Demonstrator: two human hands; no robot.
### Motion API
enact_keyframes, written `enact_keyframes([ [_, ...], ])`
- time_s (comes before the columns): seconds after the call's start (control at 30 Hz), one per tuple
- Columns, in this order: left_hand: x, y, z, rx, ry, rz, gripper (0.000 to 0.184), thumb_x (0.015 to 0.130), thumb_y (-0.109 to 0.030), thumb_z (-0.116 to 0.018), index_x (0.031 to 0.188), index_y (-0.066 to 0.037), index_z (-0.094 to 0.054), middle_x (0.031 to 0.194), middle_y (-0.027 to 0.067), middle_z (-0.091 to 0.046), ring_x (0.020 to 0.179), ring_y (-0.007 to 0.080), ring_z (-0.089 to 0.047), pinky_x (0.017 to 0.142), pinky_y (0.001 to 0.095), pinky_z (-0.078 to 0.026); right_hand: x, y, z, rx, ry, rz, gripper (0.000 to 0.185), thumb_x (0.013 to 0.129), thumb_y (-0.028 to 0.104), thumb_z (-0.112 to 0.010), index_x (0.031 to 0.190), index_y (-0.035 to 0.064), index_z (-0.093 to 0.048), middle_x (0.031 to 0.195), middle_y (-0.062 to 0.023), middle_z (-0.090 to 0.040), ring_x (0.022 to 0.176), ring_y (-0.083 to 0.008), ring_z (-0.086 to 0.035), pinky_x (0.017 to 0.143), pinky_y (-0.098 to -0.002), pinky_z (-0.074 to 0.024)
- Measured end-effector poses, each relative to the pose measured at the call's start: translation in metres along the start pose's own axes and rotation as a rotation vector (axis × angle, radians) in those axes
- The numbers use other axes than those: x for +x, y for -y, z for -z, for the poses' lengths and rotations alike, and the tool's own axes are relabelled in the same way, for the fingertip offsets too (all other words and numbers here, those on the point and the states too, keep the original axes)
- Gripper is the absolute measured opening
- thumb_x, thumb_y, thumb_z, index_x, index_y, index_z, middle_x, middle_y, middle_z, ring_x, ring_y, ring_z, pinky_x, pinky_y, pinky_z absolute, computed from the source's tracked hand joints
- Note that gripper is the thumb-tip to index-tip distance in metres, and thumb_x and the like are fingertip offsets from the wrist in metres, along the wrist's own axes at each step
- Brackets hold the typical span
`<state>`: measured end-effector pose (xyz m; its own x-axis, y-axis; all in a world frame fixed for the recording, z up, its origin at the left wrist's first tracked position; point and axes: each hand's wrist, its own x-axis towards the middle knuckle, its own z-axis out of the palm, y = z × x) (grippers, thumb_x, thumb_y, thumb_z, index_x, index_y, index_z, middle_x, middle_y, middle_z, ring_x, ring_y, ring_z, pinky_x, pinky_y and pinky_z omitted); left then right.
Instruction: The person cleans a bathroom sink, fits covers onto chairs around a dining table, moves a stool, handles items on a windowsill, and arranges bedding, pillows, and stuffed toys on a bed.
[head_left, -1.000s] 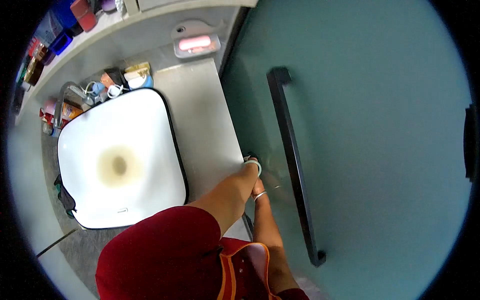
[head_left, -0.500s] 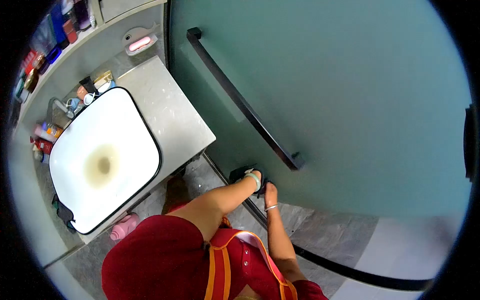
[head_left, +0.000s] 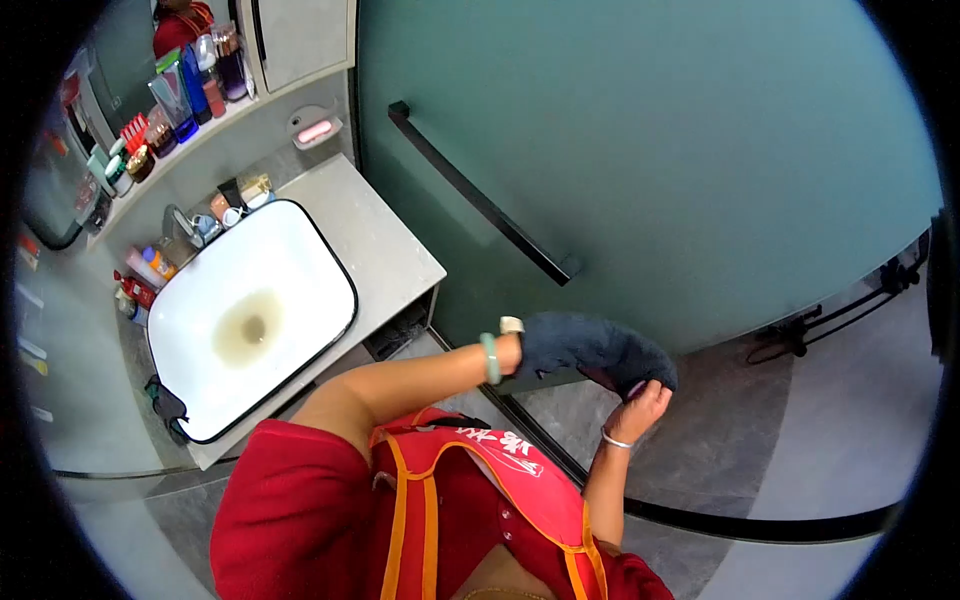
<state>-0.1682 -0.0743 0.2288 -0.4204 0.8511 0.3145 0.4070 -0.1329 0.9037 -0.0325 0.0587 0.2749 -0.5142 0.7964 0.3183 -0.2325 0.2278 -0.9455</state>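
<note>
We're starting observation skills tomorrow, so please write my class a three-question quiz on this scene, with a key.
1. True or false: the dark cloth reaches from the left hand to the right hand.
2. Which wrist wears the green bangle? A) right B) left
3. Fill in: the long bar handle on the frosted door is coloured ____.

Key: 1. True; 2. B; 3. black.

Dark bunched cloth [head_left: 588,343], arched
</note>
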Motion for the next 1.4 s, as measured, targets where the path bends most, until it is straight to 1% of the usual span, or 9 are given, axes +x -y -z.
enact_keyframes([
  [0.27,-0.201,0.022,0.132,-0.998,-0.153,0.457,0.031,0.079,-0.004,-0.057,0.108,0.004,-0.051,0.110,0.0127,-0.054,0.097,0.0198,-0.054,0.083,0.0289,-0.044,-0.066,0.032,-0.066,0.342,0.260,-0.290,0.016,0.087,0.011,-0.043,0.097,0.0013,-0.050,0.093,-0.0055,-0.054,0.087,-0.0142,-0.051,0.077,-0.0266,-0.0409],
  [0.33,-0.206,-0.042,0.193,-0.133,0.103,0.225,0.041,0.075,-0.009,-0.064,0.112,0.002,-0.050,0.118,0.0124,-0.050,0.108,0.0232,-0.046,0.095,0.0333,-0.033,-0.069,0.040,-0.085,0.370,0.266,-0.339,0.019,0.088,0.013,-0.042,0.097,0.0001,-0.051,0.096,-0.0066,-0.055,0.088,-0.0156,-0.053,0.079,-0.0277,-0.0413],
  [0.6,-0.063,-0.081,0.280,-1.107,-0.084,0.112,0.032,0.085,-0.017,-0.047,0.112,0.001,-0.049,0.118,0.0169,-0.048,0.111,0.0250,-0.044,0.094,0.0338,-0.035,-0.014,0.044,-0.207,1.407,0.477,-0.545,0.025,0.086,0.010,-0.041,0.104,-0.0049,-0.050,0.112,-0.0170,-0.052,0.105,-0.0279,-0.050,0.093,-0.0384,-0.0378],
  [0.67,-0.045,-0.017,0.275,0.035,-0.466,0.126,0.032,0.085,-0.021,-0.047,0.109,0.001,-0.050,0.114,0.0161,-0.050,0.109,0.0285,-0.046,0.094,0.0363,-0.035,-0.028,0.017,-0.215,1.110,0.431,-0.805,0.029,0.082,0.006,-0.045,0.109,-0.0049,-0.048,0.112,-0.0175,-0.052,0.112,-0.0282,-0.044,0.098,-0.0395,-0.0323],
  [0.73,-0.060,-0.006,0.279,0.834,-0.285,0.114,0.032,0.084,-0.025,-0.046,0.109,-0.006,-0.051,0.114,0.0122,-0.050,0.114,0.0282,-0.041,0.100,0.0479,-0.017,-0.049,0.017,-0.233,0.335,0.480,-0.263,0.031,0.082,0.006,-0.046,0.112,-0.0023,-0.048,0.111,-0.0161,-0.053,0.112,-0.0268,-0.044,0.097,-0.0379,-0.0317],
  [0.83,-0.072,0.004,0.279,0.924,-0.358,-0.042,0.029,0.084,-0.024,-0.046,0.109,-0.011,-0.052,0.114,0.0107,-0.050,0.117,0.0258,-0.037,0.101,0.0485,-0.012,-0.040,0.026,-0.242,-0.607,0.610,0.629,0.034,0.079,0.011,-0.050,0.111,0.0001,-0.049,0.114,-0.0164,-0.050,0.109,-0.0323,-0.045,0.094,-0.0408,-0.0315],
  [0.97,-0.077,0.019,0.297,1.095,-0.448,-0.135,0.029,0.082,-0.024,-0.048,0.107,-0.010,-0.053,0.107,0.0107,-0.052,0.111,0.0251,-0.041,0.100,0.0466,-0.017,-0.031,0.023,-0.272,-0.887,0.605,0.836,0.042,0.075,0.017,-0.055,0.112,-0.0004,-0.047,0.107,-0.0167,-0.052,0.102,-0.0316,-0.048,0.089,-0.0421,-0.0346],
  [1.23,-0.035,0.014,0.344,1.129,-0.168,0.337,0.032,0.085,-0.030,-0.042,0.074,-0.005,-0.060,0.076,0.0128,-0.058,0.081,0.0270,-0.053,0.080,0.0391,-0.035,0.007,0.027,-0.309,-1.324,0.870,0.225,0.052,0.084,0.051,-0.033,0.081,0.0047,-0.056,0.076,-0.0218,-0.060,0.075,-0.0377,-0.058,0.066,-0.0466,-0.0447],
  [1.4,-0.045,0.029,0.353,0.862,-0.350,-0.039,0.030,0.084,-0.026,-0.043,0.071,-0.004,-0.059,0.074,0.0127,-0.058,0.077,0.0283,-0.054,0.073,0.0391,-0.038,0.000,0.034,-0.302,-1.257,0.910,0.183,0.042,0.086,0.042,-0.039,0.092,0.0037,-0.055,0.086,-0.0203,-0.060,0.081,-0.0362,-0.057,0.071,-0.0444,-0.0440],
])
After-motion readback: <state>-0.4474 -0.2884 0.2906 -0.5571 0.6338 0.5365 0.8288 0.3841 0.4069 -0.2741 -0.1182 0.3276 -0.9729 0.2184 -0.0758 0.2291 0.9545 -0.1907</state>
